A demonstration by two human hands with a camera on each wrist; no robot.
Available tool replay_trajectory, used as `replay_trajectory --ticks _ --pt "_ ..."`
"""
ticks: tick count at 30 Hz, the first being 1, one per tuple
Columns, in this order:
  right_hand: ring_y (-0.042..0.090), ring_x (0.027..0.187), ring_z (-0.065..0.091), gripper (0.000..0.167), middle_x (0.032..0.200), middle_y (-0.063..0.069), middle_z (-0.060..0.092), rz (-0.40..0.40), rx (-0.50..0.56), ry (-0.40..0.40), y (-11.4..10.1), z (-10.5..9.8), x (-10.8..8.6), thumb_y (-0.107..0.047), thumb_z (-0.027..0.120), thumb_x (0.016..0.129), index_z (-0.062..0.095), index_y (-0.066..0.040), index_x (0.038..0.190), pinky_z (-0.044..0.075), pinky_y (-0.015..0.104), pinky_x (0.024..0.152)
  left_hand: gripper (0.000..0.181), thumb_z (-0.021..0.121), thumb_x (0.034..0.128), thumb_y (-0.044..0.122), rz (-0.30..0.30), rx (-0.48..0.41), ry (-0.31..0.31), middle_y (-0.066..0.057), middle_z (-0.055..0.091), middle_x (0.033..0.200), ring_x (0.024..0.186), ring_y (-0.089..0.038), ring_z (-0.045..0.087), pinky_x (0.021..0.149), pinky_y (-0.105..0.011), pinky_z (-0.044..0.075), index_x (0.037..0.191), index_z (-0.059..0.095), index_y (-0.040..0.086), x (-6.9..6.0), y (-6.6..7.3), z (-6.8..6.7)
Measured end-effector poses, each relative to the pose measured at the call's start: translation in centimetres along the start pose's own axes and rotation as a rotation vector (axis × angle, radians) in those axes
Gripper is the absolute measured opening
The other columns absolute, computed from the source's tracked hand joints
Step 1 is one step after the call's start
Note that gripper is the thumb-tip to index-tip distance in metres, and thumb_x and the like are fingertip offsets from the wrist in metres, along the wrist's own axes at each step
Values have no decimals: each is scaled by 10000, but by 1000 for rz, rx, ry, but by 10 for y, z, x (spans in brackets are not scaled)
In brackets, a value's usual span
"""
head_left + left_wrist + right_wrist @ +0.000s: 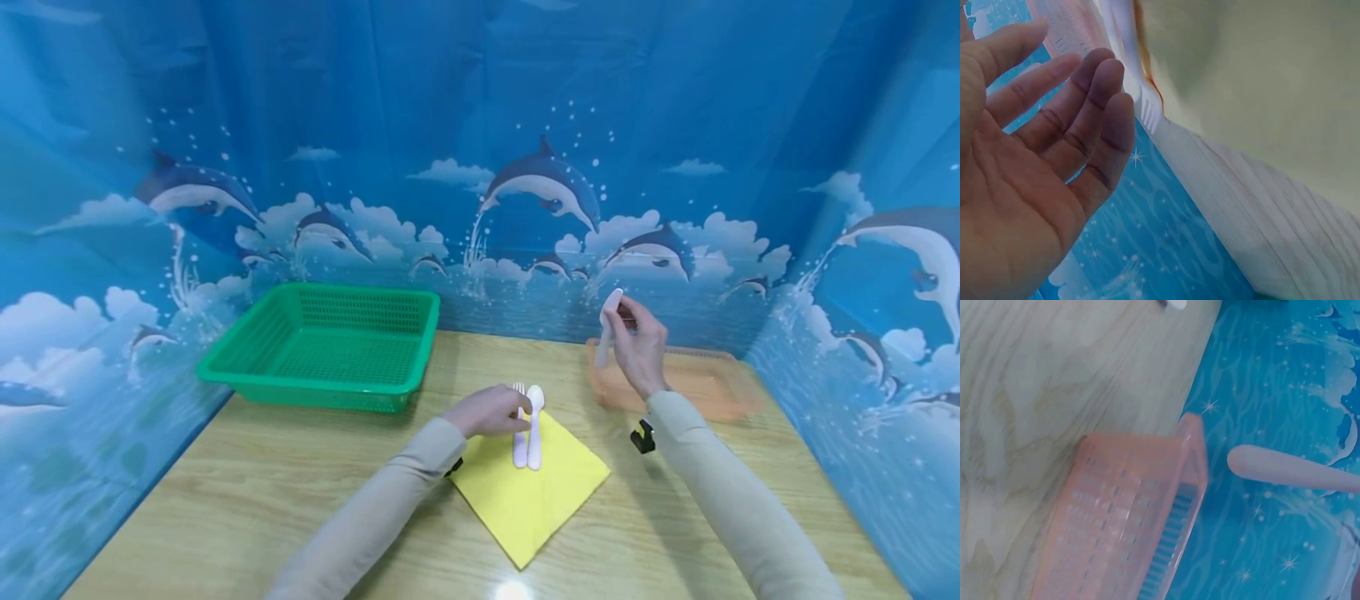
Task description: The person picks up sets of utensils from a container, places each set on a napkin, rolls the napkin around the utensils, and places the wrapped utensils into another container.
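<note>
A yellow napkin (551, 500) lies on the table with a white plastic fork (520, 452) and a white spoon (535, 446) side by side across its upper part. My left hand (495, 410) hovers close over the fork, its fingers loosely bent and holding nothing; the left wrist view shows the palm and the fork's tines (1150, 112) beyond the fingertips. Above the orange basket (678, 375), my right hand (637, 342) pinches a white plastic knife (602, 354), handle down. In the right wrist view the knife's rounded handle end (1260, 464) shows, while the hand is mostly out of sight.
A green basket (315, 387) stands at the back left of the wooden table (247, 475). Behind and along the sides hangs a blue dolphin-print curtain (420, 108), close to the table's edges.
</note>
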State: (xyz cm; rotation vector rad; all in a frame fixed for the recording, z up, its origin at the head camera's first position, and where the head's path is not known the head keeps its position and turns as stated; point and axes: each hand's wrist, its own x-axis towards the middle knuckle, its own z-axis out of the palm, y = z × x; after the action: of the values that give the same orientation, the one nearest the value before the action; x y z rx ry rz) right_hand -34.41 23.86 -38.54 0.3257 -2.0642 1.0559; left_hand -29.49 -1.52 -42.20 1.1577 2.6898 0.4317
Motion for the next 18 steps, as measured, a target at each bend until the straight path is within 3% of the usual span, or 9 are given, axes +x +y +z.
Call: replay_trajectory --ticks 9,13,18 --pt "100 741 649 292 940 140 729 51 63 -56 -17 13 -6 -201 677 933 666 -64 1191 496 98 635 158 795 809 167 -81 -22 -47 36 631 778 669 -65 515 622 -198 442 920 707 98 -19 -16 0" --pt "122 723 678 321 923 157 733 73 116 -132 -22 21 -10 -164 680 929 602 -84 1229 556 180 612 192 836 765 192 -128 -59 -59 53 602 728 639 -68 505 595 -204 434 806 666 116 -28 -18 -1" --pt "143 715 676 200 918 161 728 122 177 -275 -27 31 -19 -133 689 917 686 -41 1095 589 282 600 250 870 720 218 -202 -75 -97 74 580 730 649 -73 504 583 -209 434 731 630 150 -39 -19 -3"
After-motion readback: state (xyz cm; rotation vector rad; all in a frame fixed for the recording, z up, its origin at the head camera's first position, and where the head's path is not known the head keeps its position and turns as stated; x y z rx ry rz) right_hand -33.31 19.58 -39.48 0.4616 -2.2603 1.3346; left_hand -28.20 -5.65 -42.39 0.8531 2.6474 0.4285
